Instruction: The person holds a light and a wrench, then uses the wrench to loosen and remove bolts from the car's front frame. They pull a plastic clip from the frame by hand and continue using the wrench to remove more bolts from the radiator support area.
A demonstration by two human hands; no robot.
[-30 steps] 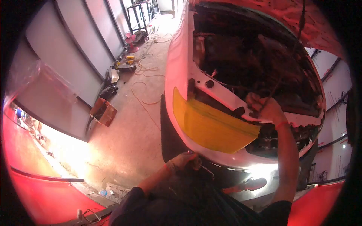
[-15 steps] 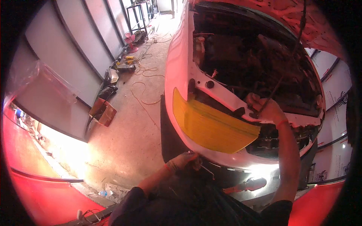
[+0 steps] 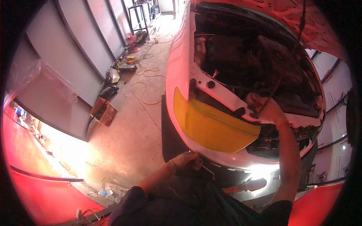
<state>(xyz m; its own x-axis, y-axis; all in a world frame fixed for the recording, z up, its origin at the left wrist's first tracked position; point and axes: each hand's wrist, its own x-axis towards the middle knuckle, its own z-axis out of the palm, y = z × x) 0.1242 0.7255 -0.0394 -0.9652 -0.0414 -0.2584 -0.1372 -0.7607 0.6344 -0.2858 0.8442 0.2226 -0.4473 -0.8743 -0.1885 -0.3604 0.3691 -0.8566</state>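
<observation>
A white car front [image 3: 226,96] stands before me with its hood [image 3: 271,15] raised. Yellow masking tape [image 3: 215,126] covers the headlight area. Just below the bumper edge, my left hand [image 3: 184,160] is closed on a thin metal rod [image 3: 207,170], whose hooked end points down and right. My right hand [image 3: 267,107] rests at the front crossmember, its fingers curled. A dark hood prop [image 3: 281,75] runs down past that hand. What lies under the right fingers is hidden.
A lit work lamp [image 3: 253,184] shines beneath the bumper. Along the left wall are a cardboard box [image 3: 105,113], a pink fan [image 3: 131,40] and several tools. Cords [image 3: 145,84] trail over the floor. Printed white sheeting [image 3: 332,120] hangs at right.
The view has shifted very slightly. Both hands keep nearly the same places on the car and the rod.
</observation>
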